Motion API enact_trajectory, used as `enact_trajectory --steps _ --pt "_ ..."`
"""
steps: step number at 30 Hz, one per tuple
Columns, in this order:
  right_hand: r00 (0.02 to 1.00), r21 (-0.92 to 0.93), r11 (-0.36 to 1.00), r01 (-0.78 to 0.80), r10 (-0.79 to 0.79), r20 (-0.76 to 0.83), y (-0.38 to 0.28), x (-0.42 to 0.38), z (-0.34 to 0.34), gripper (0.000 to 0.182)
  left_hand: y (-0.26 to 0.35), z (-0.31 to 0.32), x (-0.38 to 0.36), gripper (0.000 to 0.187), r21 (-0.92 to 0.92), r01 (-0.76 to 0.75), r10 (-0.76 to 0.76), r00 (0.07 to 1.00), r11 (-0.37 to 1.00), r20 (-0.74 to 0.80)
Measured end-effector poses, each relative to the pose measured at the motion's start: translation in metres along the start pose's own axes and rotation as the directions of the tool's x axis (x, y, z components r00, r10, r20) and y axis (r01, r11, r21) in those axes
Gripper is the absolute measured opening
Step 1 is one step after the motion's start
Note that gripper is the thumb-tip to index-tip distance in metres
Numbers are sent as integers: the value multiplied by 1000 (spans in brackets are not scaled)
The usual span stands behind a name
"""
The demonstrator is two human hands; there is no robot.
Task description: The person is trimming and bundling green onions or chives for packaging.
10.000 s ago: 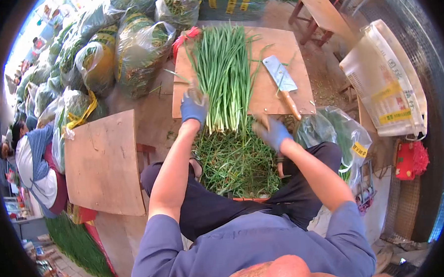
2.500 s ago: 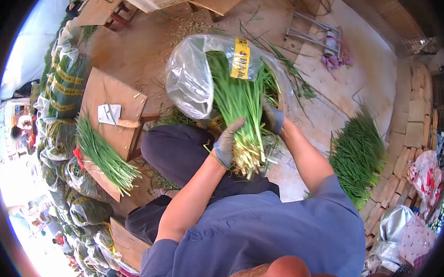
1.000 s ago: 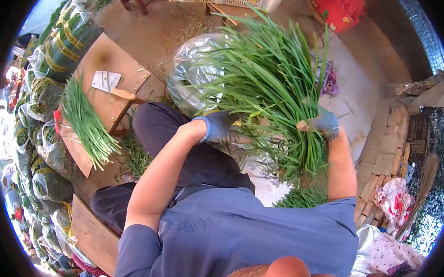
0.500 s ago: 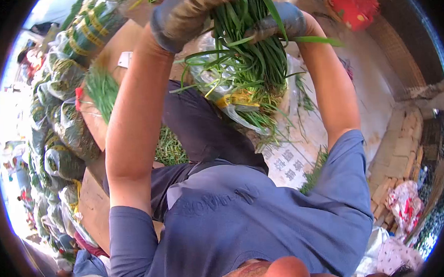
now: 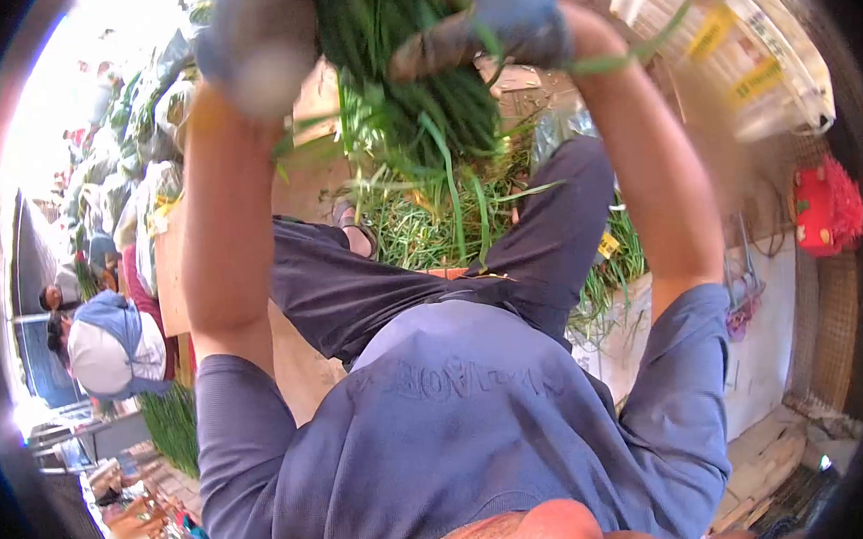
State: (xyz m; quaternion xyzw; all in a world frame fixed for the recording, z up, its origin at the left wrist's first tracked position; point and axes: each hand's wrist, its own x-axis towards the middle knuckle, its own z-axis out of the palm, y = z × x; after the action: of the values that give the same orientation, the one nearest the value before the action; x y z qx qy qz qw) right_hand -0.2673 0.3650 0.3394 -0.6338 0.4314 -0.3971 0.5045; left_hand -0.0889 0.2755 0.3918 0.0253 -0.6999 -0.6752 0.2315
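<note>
A thick bunch of garlic chives (image 5: 409,87), dark green with long flat leaves, is held up in front of me between both hands. My left hand (image 5: 263,41), gloved and badly blurred, is closed against the bunch's left side; its fingertips are hidden. From the right, my right hand (image 5: 489,36) in a blue-grey glove has its fingers wrapped across the leaves. A few long leaves stick out past my right wrist. Loose chives (image 5: 425,226) lie in a heap below the bunch, between my dark-trousered legs.
Bagged greens (image 5: 160,118) are piled at the left. A person in a pale cap (image 5: 117,355) is at the far left, near upright greens (image 5: 169,425). More loose chives (image 5: 610,271) lie beside my right leg. A red spotted object (image 5: 824,209) hangs at the right.
My view has swung, so the loose heap, both legs and the person at left now show. Both hands have shifted left in view with the bunch, and motion blurs them.
</note>
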Motion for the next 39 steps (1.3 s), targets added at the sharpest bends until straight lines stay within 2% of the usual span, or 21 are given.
enact_trajectory --steps 1,2,3,4,7,11,15,16,18,20,21,22,24,26,28,30,32,34,36,38,39 --pt "998 0 1000 32 -32 62 13 7 14 59 -23 -40 -18 29 -169 125 -105 986 978 126" --pt "990 3 998 64 -64 123 28 16 24 67 -33 -36 -41 22 322 -85 92 996 943 -8" --pt "986 73 993 91 -101 134 56 31 34 63 -43 -33 -65 19 764 -78 284 948 641 -141" --pt "981 148 983 113 -134 141 81 45 45 59 -50 -28 -76 19 492 24 150 938 871 -312" --pt "952 317 941 119 -199 233 125 72 68 65 -75 -36 -111 14 152 168 -65 851 974 -521" --pt "969 477 877 59 -164 183 130 92 97 69 -96 -40 -146 8 274 199 65 688 941 -722" --pt "962 28 969 244 -246 120 154 123 146 117 -132 -59 -185 10 320 350 118 491 881 -863" --pt "960 -231 932 280 -271 67 164 124 154 117 -158 -61 -202 14 161 335 10 410 928 -912" --pt "966 -401 882 250 -254 43 205 124 172 115 -211 -59 -226 24 330 440 92 479 835 -873" --pt "998 -387 920 56 -40 49 265 116 184 113 -295 -62 -250 37 146 448 -107 494 882 -863" --pt "992 -412 906 -99 125 37 308 108 196 111 -335 -64 -260 44 -386 297 -480 382 873 -790" --pt "959 -438 865 -247 283 18 343 104 202 110 -345 -61 -253 45 -375 320 -483 404 870 -777" --pt "958 -470 839 -275 280 -62 367 102 209 102 -356 -54 -244 47 -352 371 -497 445 859 -745" --pt "967 -522 814 -253 200 -157 386 108 215 98 -322 -64 -219 43 -76 662 -490 466 745 -737" --pt "968 -606 773 -189 42 -248 403 118 227 97 -326 -92 -248 46 -691 206 -692 458 693 -558" --pt "985 -577 803 -151 72 -157 421 121 236 91 -294 -86 -215 39 -7 795 -644 486 607 -592" --pt "987 -534 831 -152 104 -119 418 120 234 87 -370 -114 -263 39 4 517 -440 731 856 -522" --pt "987 -542 827 -151 155 -39 376 116 212 85 -385 -134 -281 38 48 363 -289 810 931 -510" --pt "973 -607 785 -122 216 84 314 105 182 86 -341 -136 -276 38 133 412 -277 785 901 -554" --pt "985 -572 816 -86 158 77 283 79 151 79 -248 -123 -240 39 -215 264 -339 784 940 -520" --pt "991 -469 878 -97 131 40 270 64 132 72 -238 -118 -234 42 -323 287 -429 681 902 -594"
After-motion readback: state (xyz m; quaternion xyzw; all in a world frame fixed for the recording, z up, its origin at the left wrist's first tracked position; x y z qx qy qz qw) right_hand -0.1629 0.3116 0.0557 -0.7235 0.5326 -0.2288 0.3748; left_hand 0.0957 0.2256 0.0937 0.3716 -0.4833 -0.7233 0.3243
